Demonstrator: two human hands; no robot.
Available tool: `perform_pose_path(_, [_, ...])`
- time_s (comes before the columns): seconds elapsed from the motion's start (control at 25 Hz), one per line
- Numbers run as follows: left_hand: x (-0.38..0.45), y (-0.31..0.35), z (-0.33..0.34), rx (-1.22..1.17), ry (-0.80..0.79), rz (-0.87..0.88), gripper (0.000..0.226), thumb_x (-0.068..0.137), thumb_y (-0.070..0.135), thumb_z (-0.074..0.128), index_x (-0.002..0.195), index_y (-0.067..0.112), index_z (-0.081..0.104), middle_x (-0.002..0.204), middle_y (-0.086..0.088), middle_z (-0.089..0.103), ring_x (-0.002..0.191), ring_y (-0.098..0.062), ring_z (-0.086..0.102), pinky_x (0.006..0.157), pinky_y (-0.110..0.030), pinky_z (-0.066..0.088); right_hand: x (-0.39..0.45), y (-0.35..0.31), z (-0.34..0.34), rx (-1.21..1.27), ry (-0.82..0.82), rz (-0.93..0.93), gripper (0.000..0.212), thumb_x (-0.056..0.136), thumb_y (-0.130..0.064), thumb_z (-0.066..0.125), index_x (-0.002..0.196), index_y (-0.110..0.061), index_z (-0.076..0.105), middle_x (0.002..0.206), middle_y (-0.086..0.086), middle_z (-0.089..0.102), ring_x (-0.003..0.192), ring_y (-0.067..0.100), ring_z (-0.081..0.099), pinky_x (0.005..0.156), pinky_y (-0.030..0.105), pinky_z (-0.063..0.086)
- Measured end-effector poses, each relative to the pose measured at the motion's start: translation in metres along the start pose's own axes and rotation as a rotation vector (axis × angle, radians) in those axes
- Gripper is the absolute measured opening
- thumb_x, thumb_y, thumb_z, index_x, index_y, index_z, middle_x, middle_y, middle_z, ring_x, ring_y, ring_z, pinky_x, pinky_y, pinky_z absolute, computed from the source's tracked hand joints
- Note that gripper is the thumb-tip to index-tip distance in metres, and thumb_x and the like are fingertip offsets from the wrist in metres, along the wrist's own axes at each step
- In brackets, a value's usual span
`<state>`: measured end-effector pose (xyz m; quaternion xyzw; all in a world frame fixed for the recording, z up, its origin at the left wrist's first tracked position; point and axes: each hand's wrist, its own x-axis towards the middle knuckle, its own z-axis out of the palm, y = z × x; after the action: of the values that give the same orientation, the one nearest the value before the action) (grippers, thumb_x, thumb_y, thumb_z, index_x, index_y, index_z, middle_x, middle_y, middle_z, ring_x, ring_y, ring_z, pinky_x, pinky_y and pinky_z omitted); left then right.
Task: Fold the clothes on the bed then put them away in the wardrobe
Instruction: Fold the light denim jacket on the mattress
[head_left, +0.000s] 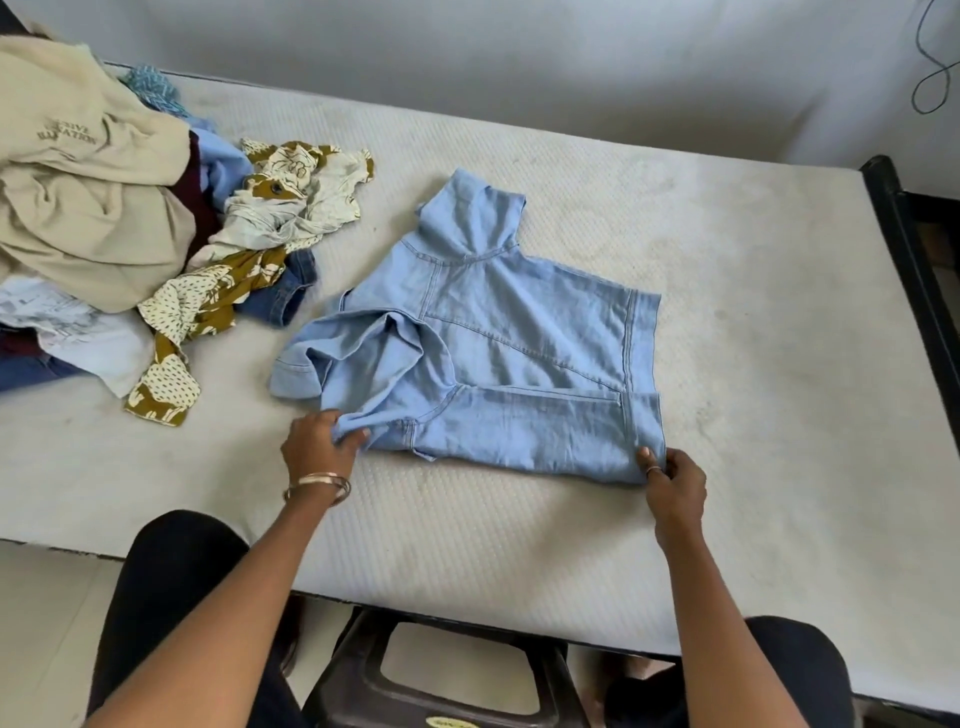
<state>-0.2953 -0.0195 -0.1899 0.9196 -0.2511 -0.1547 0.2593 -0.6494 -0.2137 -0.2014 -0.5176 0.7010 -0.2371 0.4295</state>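
Observation:
A light blue denim shirt (498, 332) lies partly folded in the middle of the white mattress (753, 322). Its near edge runs between my two hands. My left hand (319, 449), with bangles on the wrist, pinches a bunched fold at the shirt's near left corner. My right hand (672, 480) pinches the near right corner, thumb on top of the hem. One short sleeve is folded in at the left, and the collar end points toward the wall.
A heap of unfolded clothes (104, 208) fills the bed's left side, with a beige garment on top and an olive-and-white printed piece (270, 208) beside it. A dark stool (447, 670) stands below the near bed edge. The black bed frame (909, 249) borders the right.

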Motion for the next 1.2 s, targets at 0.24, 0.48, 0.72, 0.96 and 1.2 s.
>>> perform_pose_path(0.24, [0.05, 0.01, -0.013, -0.131, -0.219, -0.051, 0.029, 0.083, 0.012, 0.074, 0.107, 0.001, 0.063, 0.098, -0.016, 0.066, 0.087, -0.027, 0.059, 0.075, -0.029, 0.043, 0.002, -0.027, 0.015, -0.63, 0.07, 0.139, 0.023, 0.092, -0.008, 0.05, 0.116, -0.01, 0.048, 0.108, 0.018, 0.057, 0.112, 0.036, 0.05, 0.097, 0.048, 0.03])
perform_pose_path(0.48, [0.05, -0.012, 0.008, -0.292, -0.241, -0.187, 0.028, 0.081, 0.034, 0.075, 0.096, 0.012, 0.065, 0.089, -0.004, 0.068, 0.082, -0.021, 0.062, 0.069, -0.025, 0.042, -0.027, -0.119, 0.141, -0.682, -0.165, -0.659, 0.055, 0.08, 0.002, 0.06, 0.133, -0.011, 0.052, 0.128, 0.02, 0.052, 0.119, 0.04, 0.044, 0.092, 0.049, 0.041])
perform_pose_path(0.72, [0.051, -0.028, 0.019, -0.347, -0.317, -0.204, 0.01, 0.082, 0.018, 0.073, 0.088, 0.016, 0.065, 0.084, -0.003, 0.064, 0.081, -0.018, 0.059, 0.065, -0.021, 0.04, -0.044, -0.218, 0.296, -1.044, -0.57, -1.157, 0.067, 0.086, -0.009, 0.062, 0.145, -0.03, 0.038, 0.16, 0.003, 0.018, 0.144, 0.033, 0.016, 0.111, 0.058, 0.024])
perform_pose_path(0.96, [0.058, -0.034, 0.024, -0.306, -0.264, -0.15, 0.016, 0.087, 0.027, 0.068, 0.092, 0.012, 0.068, 0.086, -0.008, 0.069, 0.085, -0.026, 0.065, 0.068, -0.023, 0.04, -0.019, -0.26, 0.286, -0.389, -0.104, -0.601, 0.029, 0.088, -0.01, 0.045, 0.107, -0.003, 0.066, 0.117, 0.016, 0.06, 0.112, 0.034, 0.054, 0.088, 0.045, 0.045])
perform_pose_path(1.2, [0.06, -0.018, 0.005, -0.302, -0.184, 0.065, 0.033, 0.067, 0.021, 0.087, 0.094, 0.009, 0.071, 0.077, -0.003, 0.068, 0.071, -0.014, 0.06, 0.07, -0.029, 0.052, 0.035, -0.258, 0.162, 0.583, 0.184, -0.015, 0.024, 0.098, -0.029, 0.046, 0.078, -0.025, 0.059, 0.084, 0.0, 0.064, 0.083, 0.023, 0.065, 0.071, 0.035, 0.055])
